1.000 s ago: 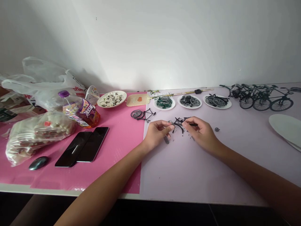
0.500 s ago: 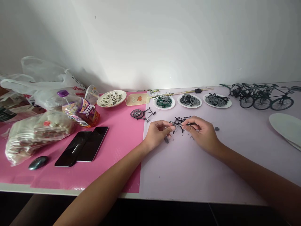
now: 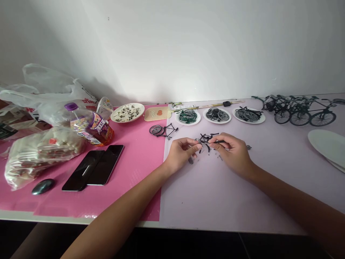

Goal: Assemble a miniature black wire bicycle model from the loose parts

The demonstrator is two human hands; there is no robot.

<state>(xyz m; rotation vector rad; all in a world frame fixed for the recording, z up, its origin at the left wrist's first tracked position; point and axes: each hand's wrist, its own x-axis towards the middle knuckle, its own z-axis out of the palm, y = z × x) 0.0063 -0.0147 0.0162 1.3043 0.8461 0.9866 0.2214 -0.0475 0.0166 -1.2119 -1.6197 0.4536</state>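
Observation:
My left hand [image 3: 182, 151] pinches a small dark part, too small to make out, over the lilac half of the table. From the right, my right hand [image 3: 230, 149] is closed on a thin dark tool [image 3: 219, 141] whose tip reaches the left fingertips. Small black bicycle parts [image 3: 207, 138] lie just behind and between the hands. A partly built model bicycle [image 3: 161, 131] lies on the pink mat to the left of them.
Three plates of parts [image 3: 188, 123] line the back, with finished model bicycles [image 3: 300, 111] at right. White plates [image 3: 327, 147] lie at the right edge. Two phones [image 3: 94, 165], a bottle [image 3: 91, 126], a plate of white pieces [image 3: 127, 113] and bags [image 3: 40, 151] occupy the left.
My right hand has shifted very slightly right, and now partly covers the small dark round piece beside it. My left hand keeps its pinch.

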